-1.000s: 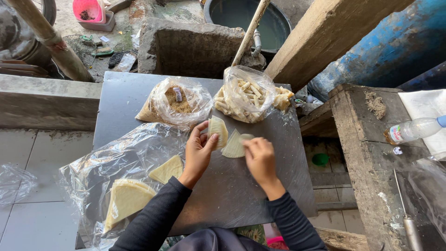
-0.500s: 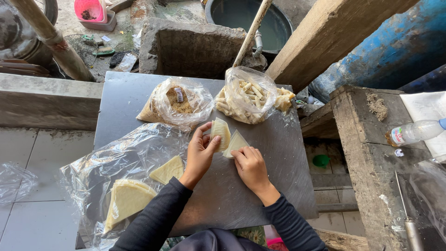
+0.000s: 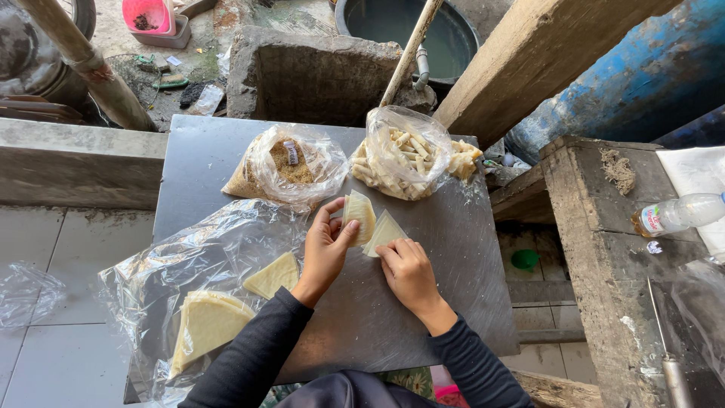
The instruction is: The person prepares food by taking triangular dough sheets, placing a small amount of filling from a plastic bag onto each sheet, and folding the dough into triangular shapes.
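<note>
Right now I see my left hand pinching one edge of a pale triangular wrapper sheet, lifting and curling it up off the grey metal tabletop, which looks like a way to shape it into a fold or pocket. My right hand lies knuckles-up with its fingertips pressed on the lower corner of the same sheet, pinning that side flat so it does not slide while the other side is turned. So both hands are closed on the wrapper, thumb and fingers narrow on the left, flat pressure on the right; whether it is one sheet or two overlapping pieces I can't quite tell from this angle.

Everything else sits within reach around that working spot. To the left, a spread-out clear plastic sheet keeps the stack of uncut wrappers and a single loose triangle off the bare metal. At the far edge, a clear bag of brownish filling lies open toward the hands, and just beside it a bag of finished pale rolls holds what is already wrapped, with a few rolls spilled at its mouth. A plastic bottle lies on its side on the rough concrete ledge to the right, well apart from the work.
</note>
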